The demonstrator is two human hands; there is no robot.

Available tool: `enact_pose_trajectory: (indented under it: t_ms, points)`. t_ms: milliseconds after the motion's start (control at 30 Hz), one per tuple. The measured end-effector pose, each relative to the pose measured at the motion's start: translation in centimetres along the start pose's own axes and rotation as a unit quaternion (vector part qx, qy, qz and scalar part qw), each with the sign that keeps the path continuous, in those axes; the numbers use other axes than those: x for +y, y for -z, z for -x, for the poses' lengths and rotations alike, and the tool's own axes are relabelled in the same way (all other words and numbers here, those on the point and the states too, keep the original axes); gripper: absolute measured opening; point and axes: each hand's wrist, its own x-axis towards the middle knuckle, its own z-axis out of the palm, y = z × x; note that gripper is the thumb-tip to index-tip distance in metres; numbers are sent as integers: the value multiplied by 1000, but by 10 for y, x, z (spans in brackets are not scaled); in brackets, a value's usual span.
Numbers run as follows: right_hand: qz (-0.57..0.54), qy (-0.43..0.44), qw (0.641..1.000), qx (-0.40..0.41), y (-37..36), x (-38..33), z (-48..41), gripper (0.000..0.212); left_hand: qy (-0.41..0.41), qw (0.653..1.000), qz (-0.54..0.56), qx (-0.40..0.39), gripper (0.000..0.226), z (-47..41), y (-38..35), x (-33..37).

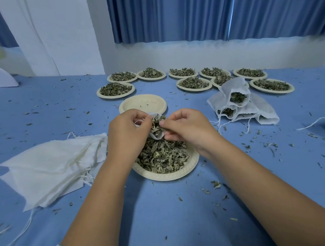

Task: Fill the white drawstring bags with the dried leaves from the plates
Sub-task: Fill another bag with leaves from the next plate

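Head view: left grip and right grip pinch a leaf-filled white drawstring bag above a heaped plate on the blue worktop, curtains behind

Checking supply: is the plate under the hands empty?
No, the plate holds a heap of leaves under the bag.

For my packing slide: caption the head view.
Left hand holds a white drawstring bag; right hand pinches dried green leaves at its mouth, over a cream paper plate.
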Motion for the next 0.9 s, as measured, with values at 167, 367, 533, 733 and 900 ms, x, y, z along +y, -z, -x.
enact_pose_trajectory:
  t_ms: [167,367,533,733,900]
  points:
    - [55,88,993,-53,-3,-2,7,16,34,999,8,-6,15,-2,1,2]
    - [171,161,972,18,-3,3,6,12,47,995,60,-58,15,1,3,6]
    - [249,199,946,64,3,9,1,16,29,993,74,-92,14,3,2,8]
    - [302,227,925,25,-5,16,4,15,30,992,81,-96,17,5,0,10]
    - [219,196,956,6,-3,8,2,14,57,995,78,-37,20,-1,3,7]
